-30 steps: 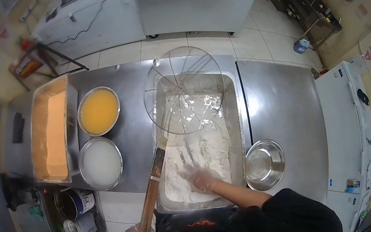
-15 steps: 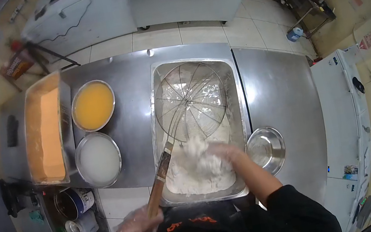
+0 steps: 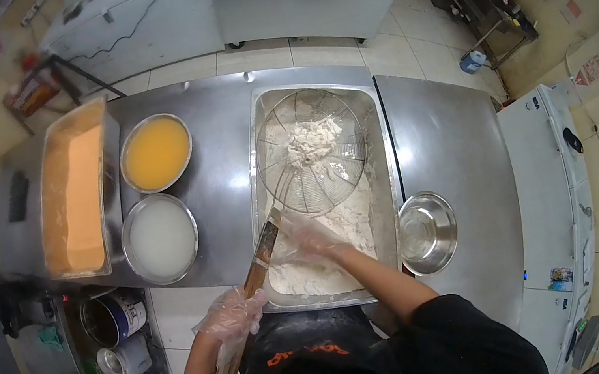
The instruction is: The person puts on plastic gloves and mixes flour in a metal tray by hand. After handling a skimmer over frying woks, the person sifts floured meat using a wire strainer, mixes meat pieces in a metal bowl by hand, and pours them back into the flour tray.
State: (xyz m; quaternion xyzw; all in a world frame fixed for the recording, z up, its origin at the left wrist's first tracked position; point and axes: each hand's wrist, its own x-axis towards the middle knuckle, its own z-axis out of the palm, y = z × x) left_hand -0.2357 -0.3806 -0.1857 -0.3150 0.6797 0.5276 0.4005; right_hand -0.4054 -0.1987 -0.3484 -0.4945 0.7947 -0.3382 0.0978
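A round wire strainer [image 3: 315,184] lies over the far part of a steel tray [image 3: 384,132]. Clumps of floury pieces [image 3: 314,141] rest on its mesh. White flour [image 3: 315,276] covers the tray's near part. My left hand [image 3: 234,315], in a clear plastic glove, is closed around the strainer's wooden handle [image 3: 259,265]. Over the flour, beside the upper end of the handle, is my gloved right hand [image 3: 313,241]; its fingers are smeared by motion, and I cannot tell whether it holds anything.
Left of the tray are a bowl of yellow liquid [image 3: 157,154], a bowl of whitish liquid [image 3: 160,239] and a long pan of orange powder [image 3: 83,195]. An empty steel bowl [image 3: 427,233] stands to its right. Tubs [image 3: 123,360] sit on a low shelf at lower left.
The strainer has come down over the tray, and floury clumps now lie on it. My right hand lifted material from the flour, then moved back left, near the handle. My left hand has moved up.
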